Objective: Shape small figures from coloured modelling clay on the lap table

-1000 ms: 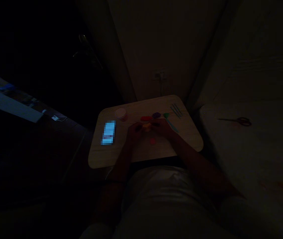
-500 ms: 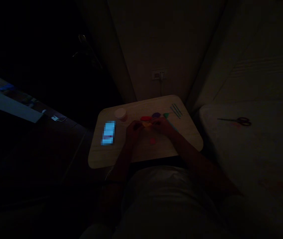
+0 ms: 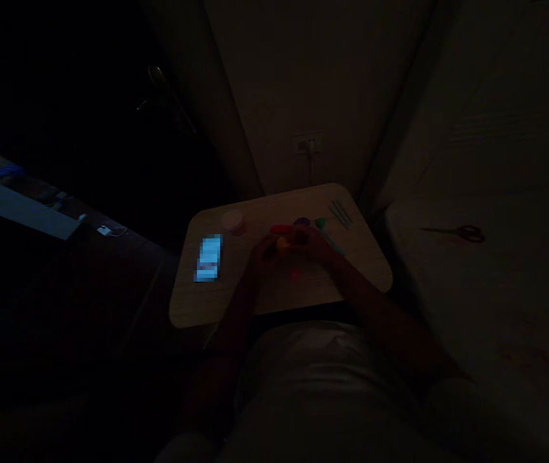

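In very dim light, a small orange lump (image 3: 282, 244) that looks like modelling clay is held between my two hands above the small table (image 3: 216, 302). My left hand (image 3: 263, 252) closes on its left side. From the right, my right hand (image 3: 309, 244) presses against it with bent fingers. Just beyond them lie a red piece (image 3: 281, 229), a purple piece (image 3: 302, 222) and a green piece (image 3: 321, 223). A small pink-red piece (image 3: 295, 274) rests nearer to me. Shadow hides the fingertips.
Teal sticks (image 3: 340, 214) lie at the table's back right, another teal stick (image 3: 336, 244) beside my right wrist. A pale tub (image 3: 233, 221) and a lit phone (image 3: 208, 258) are on the left. Scissors (image 3: 467, 233) lie on the pale surface at right. A wall socket (image 3: 307, 143) is behind.
The orange piece has gone from a wider, stretched shape to a compact lump. My right hand has shifted slightly left and its fingers have curled in. The view has moved slightly and dimmed.
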The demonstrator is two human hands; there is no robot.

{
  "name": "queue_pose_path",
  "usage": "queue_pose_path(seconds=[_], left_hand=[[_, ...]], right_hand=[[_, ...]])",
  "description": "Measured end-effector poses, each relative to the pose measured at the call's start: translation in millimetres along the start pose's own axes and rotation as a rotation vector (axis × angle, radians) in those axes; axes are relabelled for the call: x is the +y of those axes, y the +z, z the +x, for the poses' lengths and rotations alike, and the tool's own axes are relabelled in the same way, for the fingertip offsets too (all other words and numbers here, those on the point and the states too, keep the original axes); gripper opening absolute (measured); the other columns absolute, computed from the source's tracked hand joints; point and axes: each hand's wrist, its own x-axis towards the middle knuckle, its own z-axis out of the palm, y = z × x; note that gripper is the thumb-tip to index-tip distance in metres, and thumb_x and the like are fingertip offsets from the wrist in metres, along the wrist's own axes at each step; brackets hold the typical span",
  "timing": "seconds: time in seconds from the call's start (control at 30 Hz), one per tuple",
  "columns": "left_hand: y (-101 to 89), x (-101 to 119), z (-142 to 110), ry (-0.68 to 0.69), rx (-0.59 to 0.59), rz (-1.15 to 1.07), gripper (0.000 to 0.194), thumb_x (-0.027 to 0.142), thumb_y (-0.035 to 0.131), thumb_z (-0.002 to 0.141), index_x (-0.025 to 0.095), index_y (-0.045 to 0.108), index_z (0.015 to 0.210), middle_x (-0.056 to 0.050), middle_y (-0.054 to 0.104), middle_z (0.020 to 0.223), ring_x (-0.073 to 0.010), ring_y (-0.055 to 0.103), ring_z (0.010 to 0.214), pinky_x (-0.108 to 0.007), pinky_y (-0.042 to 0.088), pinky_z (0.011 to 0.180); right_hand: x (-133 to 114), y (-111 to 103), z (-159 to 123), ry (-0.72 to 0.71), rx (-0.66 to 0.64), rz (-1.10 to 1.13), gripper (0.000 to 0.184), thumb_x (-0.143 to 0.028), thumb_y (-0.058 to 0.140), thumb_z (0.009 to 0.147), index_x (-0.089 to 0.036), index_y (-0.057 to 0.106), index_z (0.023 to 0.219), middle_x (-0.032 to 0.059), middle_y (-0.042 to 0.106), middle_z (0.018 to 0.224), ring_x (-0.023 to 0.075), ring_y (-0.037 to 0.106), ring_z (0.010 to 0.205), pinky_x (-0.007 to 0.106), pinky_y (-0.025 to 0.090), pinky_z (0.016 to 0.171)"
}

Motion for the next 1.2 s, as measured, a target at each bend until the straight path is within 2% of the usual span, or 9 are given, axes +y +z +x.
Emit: queue_pose_path(seconds=[0.13,0.3,0.4,0.5,0.6,0.73,0.83,0.97,1.2], left_hand=[[3.2,4.0,1.0,0.021,0.006,0.064,0.048,0.043,0.084,0.078,0.018,0.073,0.117,-0.013,0.072,0.122,-0.0272,0.069,0.111,-0.040,0.057,0.096],[5.0,14.0,3.7,-0.039,0.012,0.089,0.033,0.043,0.077,0.085,0.018,0.075,0.107,-0.008,0.074,0.106,-0.0230,0.070,0.096,-0.035,0.058,0.088],[4.6,13.8,3.4,-0.076,0.050,0.079,0.030,0.043,0.076,0.086,0.018,0.075,0.103,-0.007,0.075,0.102,-0.0221,0.069,0.093,-0.034,0.057,0.085],[4.2,11.7,2.1,-0.103,0.074,0.065,0.030,0.044,0.077,0.086,0.018,0.076,0.100,-0.006,0.076,0.098,-0.0215,0.069,0.088,-0.033,0.057,0.080],[4.6,12.9,0.6,-0.128,0.047,0.054,0.031,0.045,0.076,0.086,0.017,0.078,0.101,-0.007,0.078,0.100,-0.0229,0.071,0.089,-0.034,0.058,0.081],[6.6,18.1,-0.4,-0.162,0.000,0.001,0.035,0.046,0.076,0.087,0.018,0.079,0.107,-0.008,0.080,0.104,-0.0250,0.073,0.093,-0.036,0.059,0.082],[7.8,20.5,-0.4,-0.170,-0.014,0.022,0.035,0.046,0.076,0.086,0.017,0.080,0.104,-0.007,0.080,0.100,-0.0248,0.074,0.089,-0.036,0.059,0.080],[9.2,22.2,-1.4,-0.183,-0.013,0.080,0.035,0.047,0.075,0.086,0.016,0.080,0.100,-0.006,0.080,0.094,-0.0241,0.073,0.083,-0.034,0.059,0.074],[12.3,18.7,-1.2,-0.164,0.086,0.010,0.036,0.046,0.079,0.085,0.017,0.073,0.106,-0.009,0.078,0.106,-0.0233,0.074,0.095,-0.034,0.060,0.085]], right_hand=[[-1.7,1.4,-0.3,-0.005,-0.017,-0.043,0.037,-0.041,0.086,0.068,-0.022,0.060,0.085,0.0000,0.066,0.084,0.0158,0.059,0.074,0.029,0.049,0.069],[-2.5,1.5,-0.8,-0.031,-0.022,-0.096,0.032,-0.045,0.082,0.075,-0.022,0.063,0.088,0.0010,0.066,0.086,0.0170,0.059,0.077,0.031,0.050,0.072],[-5.9,0.4,-2.9,-0.057,-0.046,-0.068,0.038,-0.048,0.080,0.079,-0.022,0.070,0.105,0.0042,0.072,0.098,0.0195,0.064,0.086,0.033,0.052,0.078],[-9.2,0.1,-4.9,-0.085,-0.075,-0.047,0.046,-0.049,0.078,0.084,-0.026,0.072,0.124,0.0075,0.074,0.120,0.0237,0.068,0.105,0.038,0.054,0.091],[-7.5,0.3,-4.5,-0.133,-0.090,-0.075,0.041,-0.051,0.075,0.087,-0.029,0.076,0.122,0.0071,0.072,0.134,0.0262,0.066,0.121,0.041,0.052,0.103],[-0.2,-0.3,-2.7,-0.126,-0.090,-0.116,0.038,-0.054,0.075,0.085,-0.028,0.081,0.113,0.0066,0.077,0.124,0.0256,0.071,0.113,0.039,0.055,0.098],[2.3,-1.8,-3.0,-0.076,-0.103,-0.104,0.040,-0.050,0.079,0.082,-0.026,0.081,0.113,0.0067,0.080,0.115,0.0258,0.074,0.103,0.039,0.058,0.092],[2.4,-3.6,-3.0,-0.062,-0.073,-0.108,0.036,-0.045,0.082,0.078,-0.025,0.082,0.108,0.0066,0.081,0.112,0.0257,0.074,0.100,0.040,0.057,0.091],[9.3,-5.9,0.7,-0.014,0.017,-0.087,0.030,-0.040,0.082,0.075,-0.023,0.081,0.098,0.0062,0.080,0.099,0.0230,0.073,0.089,0.036,0.056,0.083]])
